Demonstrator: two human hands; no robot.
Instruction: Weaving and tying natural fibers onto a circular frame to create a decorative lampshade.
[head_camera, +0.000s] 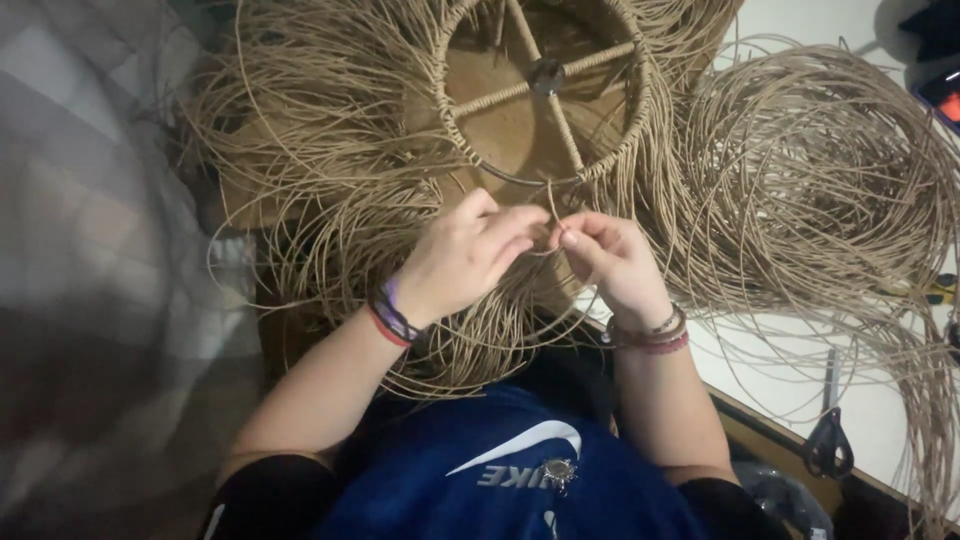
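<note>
1. Centrally, both hands are meeting just below the near edge of the wire ring frame (545, 90), a round frame with spokes crossing at a small hub (547, 76) and tan cord wrapped around its rim and spokes.

2. The left hand (465, 255) is curling its fingers toward the right, fingertips closing on a thin tan cord strand (552, 205); the exact grip is partly hidden behind the knuckles, but it is looking like a pinch rather than a spread hand.

3. The right hand (612, 258) is pinching the same strand between thumb and forefinger, its fingertips touching or nearly touching those of the left hand.

4. The strand is running almost straight up from the pinch to the rim of the frame, so its long axis is lying away from the person, toward the frame's near edge directly ahead of the hands.

5. Both hands are sitting about equally near the rim; the right hand's fingertips are lying slightly closer to the point where the strand is meeting it.

6. Loose loops of the same cord (330, 200) are fanning out around the frame and under the wrists, and a second tangled bundle (820, 170) is lying well apart to the right on the white table (790, 390), with dark-handled scissors (828, 440) near its front edge.
</note>
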